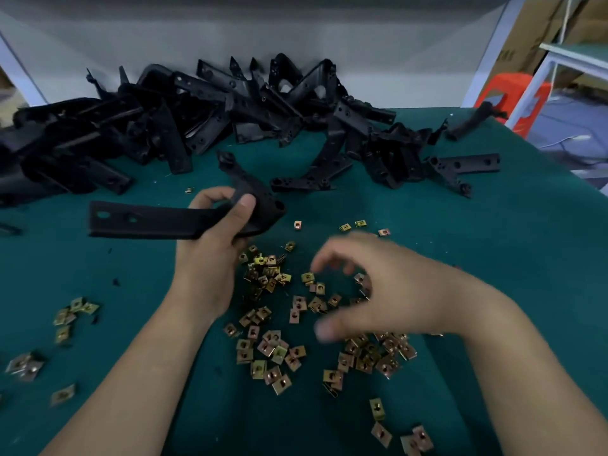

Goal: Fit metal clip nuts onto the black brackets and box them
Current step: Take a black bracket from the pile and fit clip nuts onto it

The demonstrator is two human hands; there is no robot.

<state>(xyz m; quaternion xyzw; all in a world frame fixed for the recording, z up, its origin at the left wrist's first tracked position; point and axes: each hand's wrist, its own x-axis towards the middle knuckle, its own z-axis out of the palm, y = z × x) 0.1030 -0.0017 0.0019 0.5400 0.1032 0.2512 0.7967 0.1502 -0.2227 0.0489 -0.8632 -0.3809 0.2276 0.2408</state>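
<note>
My left hand (217, 238) grips a long black bracket (148, 220) near its bend, holding it level above the green table (493, 245). The bracket's flat arm with two holes points left. My right hand (371, 287) hovers, blurred, with curved fingers over a scatter of brass-coloured clip nuts (276, 343); I see nothing held in it. A large heap of black brackets (204, 113) lies along the table's far side.
Smaller groups of clip nuts (72, 315) lie at the left and near the front right (401, 429). A white wall stands behind the heap. An orange stool (513, 93) and cardboard boxes (539, 31) are off the table at the far right.
</note>
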